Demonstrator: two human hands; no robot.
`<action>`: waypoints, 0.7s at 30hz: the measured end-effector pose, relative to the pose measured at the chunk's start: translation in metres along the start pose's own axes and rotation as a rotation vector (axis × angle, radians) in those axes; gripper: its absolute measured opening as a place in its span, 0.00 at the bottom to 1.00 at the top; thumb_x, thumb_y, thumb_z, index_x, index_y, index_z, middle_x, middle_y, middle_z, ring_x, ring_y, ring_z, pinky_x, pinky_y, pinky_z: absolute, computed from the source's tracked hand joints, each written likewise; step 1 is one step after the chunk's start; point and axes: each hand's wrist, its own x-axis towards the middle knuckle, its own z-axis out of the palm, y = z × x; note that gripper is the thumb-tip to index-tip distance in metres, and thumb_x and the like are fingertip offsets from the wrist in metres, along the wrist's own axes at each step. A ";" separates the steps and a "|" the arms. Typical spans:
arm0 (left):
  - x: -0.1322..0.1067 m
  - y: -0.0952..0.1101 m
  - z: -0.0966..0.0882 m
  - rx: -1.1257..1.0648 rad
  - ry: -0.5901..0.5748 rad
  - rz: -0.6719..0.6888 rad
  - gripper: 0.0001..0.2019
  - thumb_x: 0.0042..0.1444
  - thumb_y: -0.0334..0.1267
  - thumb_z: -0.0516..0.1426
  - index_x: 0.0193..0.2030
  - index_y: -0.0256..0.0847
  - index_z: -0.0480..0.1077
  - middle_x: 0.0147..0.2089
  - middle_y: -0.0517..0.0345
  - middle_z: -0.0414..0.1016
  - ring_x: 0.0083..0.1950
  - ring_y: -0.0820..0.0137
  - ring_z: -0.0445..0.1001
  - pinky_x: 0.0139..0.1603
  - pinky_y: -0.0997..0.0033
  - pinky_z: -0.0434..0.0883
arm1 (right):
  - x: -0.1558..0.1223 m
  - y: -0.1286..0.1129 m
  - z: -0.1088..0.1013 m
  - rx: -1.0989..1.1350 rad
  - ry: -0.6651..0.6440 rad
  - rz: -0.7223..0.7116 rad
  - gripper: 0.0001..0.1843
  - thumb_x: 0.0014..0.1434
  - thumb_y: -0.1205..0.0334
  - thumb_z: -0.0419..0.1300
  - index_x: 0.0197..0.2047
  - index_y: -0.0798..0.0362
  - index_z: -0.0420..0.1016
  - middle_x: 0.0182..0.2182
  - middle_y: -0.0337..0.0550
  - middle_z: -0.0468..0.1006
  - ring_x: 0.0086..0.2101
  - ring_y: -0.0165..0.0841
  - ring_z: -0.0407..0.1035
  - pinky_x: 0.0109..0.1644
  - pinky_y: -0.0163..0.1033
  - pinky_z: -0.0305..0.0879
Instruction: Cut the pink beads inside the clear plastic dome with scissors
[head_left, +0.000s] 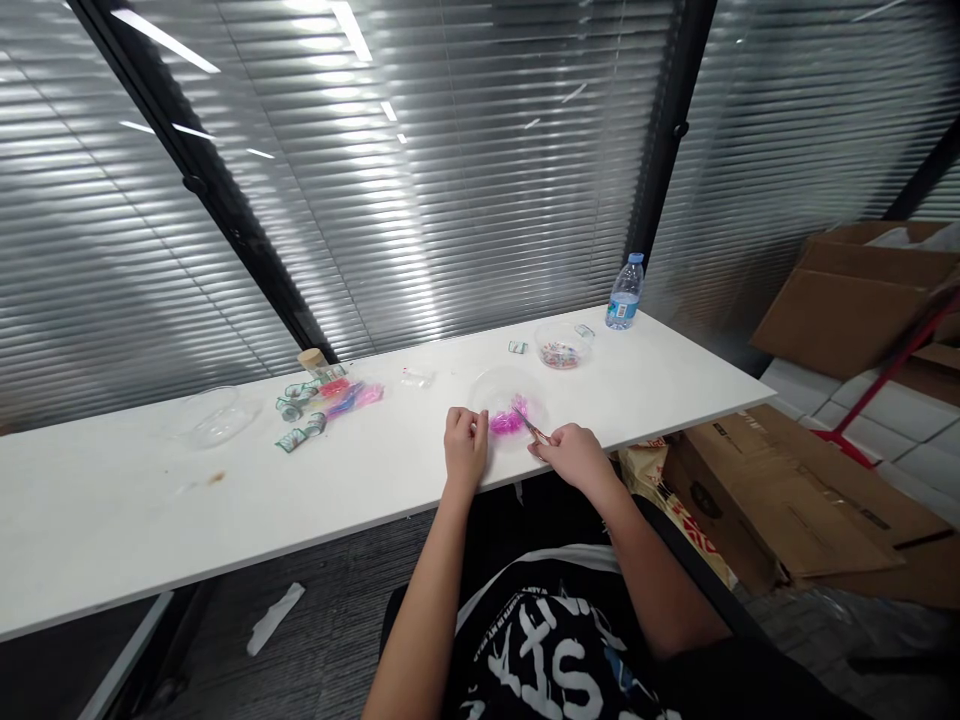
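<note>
A clear plastic bowl (501,385) sits near the front edge of the white table (150,500), with pink strands (508,420) inside. My left hand (465,447) is curled against the bowl's left rim, fingers closed on it. My right hand (571,452) pinches a thin tool, like tweezers (527,422), whose tip reaches into the pink strands.
A second clear bowl (561,345) with coloured bits and a water bottle (625,292) stand at the back right. Green-patterned rolls and coloured pieces (322,400) lie at the left, next to an empty clear bowl (214,415). Cardboard boxes (795,490) crowd the floor on the right.
</note>
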 end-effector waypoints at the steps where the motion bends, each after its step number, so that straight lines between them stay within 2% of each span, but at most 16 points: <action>1: 0.000 0.000 0.000 -0.001 0.003 0.002 0.14 0.64 0.37 0.53 0.26 0.40 0.61 0.31 0.59 0.59 0.30 0.73 0.62 0.33 0.70 0.63 | 0.000 -0.003 -0.001 -0.019 0.004 0.006 0.20 0.51 0.50 0.63 0.17 0.51 0.65 0.18 0.43 0.70 0.23 0.32 0.63 0.26 0.37 0.46; 9: 0.000 0.002 0.000 -0.006 0.024 0.018 0.12 0.64 0.37 0.53 0.28 0.40 0.63 0.31 0.60 0.60 0.29 0.74 0.62 0.32 0.71 0.64 | 0.007 -0.017 -0.003 -0.107 -0.010 0.057 0.14 0.50 0.50 0.63 0.27 0.54 0.74 0.29 0.51 0.79 0.32 0.39 0.72 0.28 0.37 0.51; 21: -0.001 0.000 -0.001 -0.020 0.014 0.035 0.11 0.64 0.38 0.54 0.29 0.39 0.66 0.31 0.59 0.60 0.28 0.75 0.62 0.30 0.71 0.64 | 0.013 -0.021 0.001 -0.147 -0.017 0.051 0.17 0.52 0.50 0.63 0.35 0.57 0.77 0.35 0.56 0.80 0.38 0.45 0.75 0.29 0.38 0.55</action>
